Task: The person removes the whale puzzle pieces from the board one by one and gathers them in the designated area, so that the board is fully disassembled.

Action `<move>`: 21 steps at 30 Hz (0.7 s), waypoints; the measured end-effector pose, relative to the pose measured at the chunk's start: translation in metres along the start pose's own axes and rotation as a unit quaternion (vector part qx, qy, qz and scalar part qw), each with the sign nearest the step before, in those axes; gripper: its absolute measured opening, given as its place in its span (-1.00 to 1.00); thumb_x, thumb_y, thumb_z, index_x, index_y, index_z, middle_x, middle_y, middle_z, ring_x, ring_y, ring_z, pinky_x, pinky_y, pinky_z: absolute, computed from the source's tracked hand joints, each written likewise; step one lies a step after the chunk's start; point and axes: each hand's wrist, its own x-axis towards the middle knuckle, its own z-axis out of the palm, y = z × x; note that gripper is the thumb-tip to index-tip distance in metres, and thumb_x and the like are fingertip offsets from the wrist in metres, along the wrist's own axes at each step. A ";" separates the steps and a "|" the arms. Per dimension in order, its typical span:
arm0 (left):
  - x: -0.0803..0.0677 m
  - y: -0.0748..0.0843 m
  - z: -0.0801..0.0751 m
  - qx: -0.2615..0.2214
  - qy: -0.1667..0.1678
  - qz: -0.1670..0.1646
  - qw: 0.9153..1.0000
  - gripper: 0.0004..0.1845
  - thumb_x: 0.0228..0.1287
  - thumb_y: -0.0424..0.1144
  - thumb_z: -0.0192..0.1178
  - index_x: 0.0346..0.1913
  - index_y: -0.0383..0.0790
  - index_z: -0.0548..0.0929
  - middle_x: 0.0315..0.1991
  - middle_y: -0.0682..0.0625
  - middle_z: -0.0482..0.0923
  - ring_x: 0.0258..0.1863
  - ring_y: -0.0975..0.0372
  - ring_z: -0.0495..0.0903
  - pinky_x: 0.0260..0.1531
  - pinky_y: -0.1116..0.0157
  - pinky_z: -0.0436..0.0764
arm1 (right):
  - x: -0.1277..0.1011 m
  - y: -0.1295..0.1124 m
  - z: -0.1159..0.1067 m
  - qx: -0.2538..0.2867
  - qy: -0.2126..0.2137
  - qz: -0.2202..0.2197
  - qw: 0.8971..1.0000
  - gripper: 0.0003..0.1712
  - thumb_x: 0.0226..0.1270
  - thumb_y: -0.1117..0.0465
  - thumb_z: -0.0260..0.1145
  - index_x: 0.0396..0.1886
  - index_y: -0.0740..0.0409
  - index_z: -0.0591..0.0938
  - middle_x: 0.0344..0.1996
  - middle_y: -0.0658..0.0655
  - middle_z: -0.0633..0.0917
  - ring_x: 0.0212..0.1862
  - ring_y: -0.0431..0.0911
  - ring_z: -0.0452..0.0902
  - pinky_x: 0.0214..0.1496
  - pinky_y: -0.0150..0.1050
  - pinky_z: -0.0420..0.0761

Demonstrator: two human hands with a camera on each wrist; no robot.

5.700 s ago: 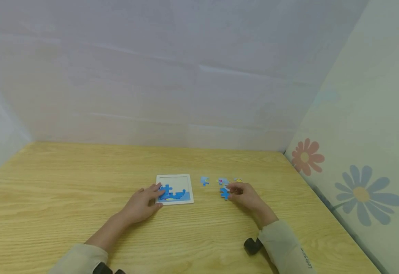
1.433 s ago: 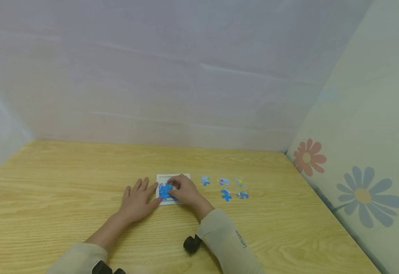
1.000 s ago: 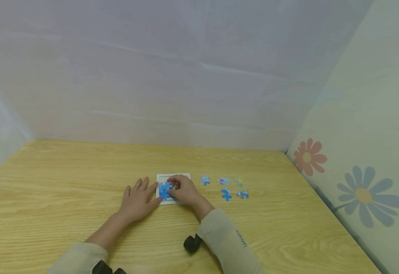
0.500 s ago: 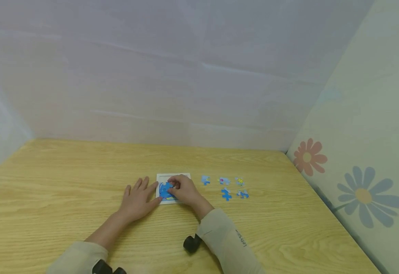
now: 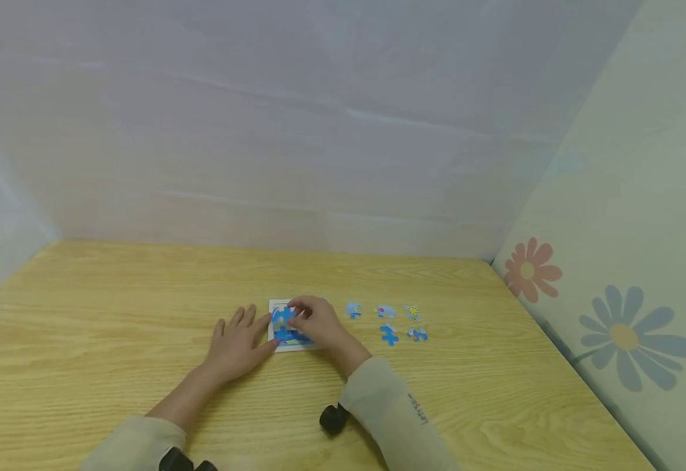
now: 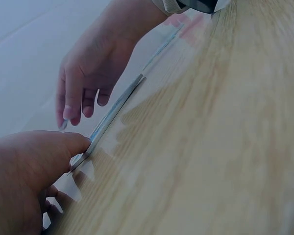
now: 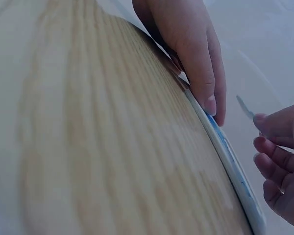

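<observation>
The right hand (image 5: 317,322) pinches a small blue jigsaw piece (image 5: 282,316) over the white square puzzle tray (image 5: 274,305), tilted as if seeking its slot. The left hand (image 5: 238,342) lies spread flat, thumb against the tray's left edge, steadying it. Five loose blue pieces (image 5: 388,335) wait right on the wooden counter (image 5: 113,314), unobstructed.

No legible text anywhere.

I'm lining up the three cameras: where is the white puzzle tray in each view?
Head: puzzle tray at table centre, between both hands.
Left wrist: thin edge running diagonally at centre-left.
Right wrist: curved rim at lower right.
Shared landmark: left hand touching its edge.
</observation>
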 end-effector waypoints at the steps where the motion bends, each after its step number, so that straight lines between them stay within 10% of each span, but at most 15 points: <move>1: 0.000 0.000 0.000 -0.001 0.000 0.000 1.000 -0.41 0.15 0.01 0.04 0.18 -0.28 0.32 0.19 -0.39 0.07 0.18 -0.21 -0.05 -0.02 -0.24 -0.14 | -0.001 -0.002 -0.002 0.004 -0.001 -0.002 1.000 -0.73 0.07 0.32 0.26 -0.17 0.17 0.57 -0.45 -0.05 0.52 -0.46 -0.22 0.37 -0.47 -0.42 0.41; 21: -0.002 0.006 0.005 0.002 0.002 -0.008 1.000 -0.40 0.15 0.03 0.03 0.17 -0.28 0.32 0.19 -0.38 0.07 0.18 -0.21 -0.04 0.00 -0.22 -0.14 | -0.039 -0.005 -0.062 0.044 -0.012 -0.036 0.998 -0.68 0.13 0.28 0.22 -0.08 0.21 0.53 -0.36 0.04 0.56 -0.33 -0.10 0.44 -0.37 -0.28 0.45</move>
